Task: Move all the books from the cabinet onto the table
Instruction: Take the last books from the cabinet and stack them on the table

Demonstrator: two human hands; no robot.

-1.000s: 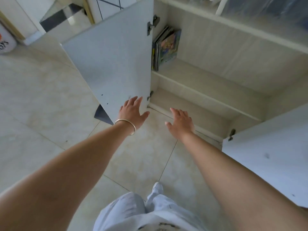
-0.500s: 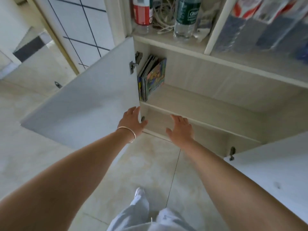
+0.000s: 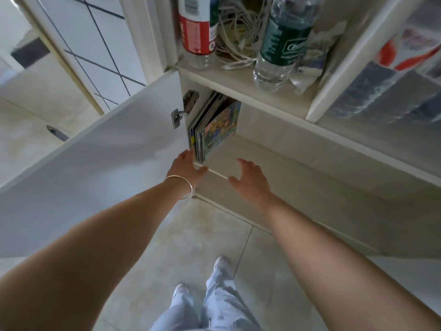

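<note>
Reaching with fingers spread and holding nothing, the left hand (image 3: pixel 185 167) and right hand (image 3: pixel 250 177) near the books (image 3: pixel 212 130), all unmoved in the cabinet (image 3: pixel 274 149).

arms: bare | left wrist: thin silver bangle (image 3: pixel 182 187) | trousers (image 3: pixel 214 306): pale blue | shoes (image 3: pixel 220 261): white

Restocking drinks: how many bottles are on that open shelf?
2. A red-label bottle stands at the shelf's left end; a green-label bottle stands right of the cables. More may be hidden.
</note>
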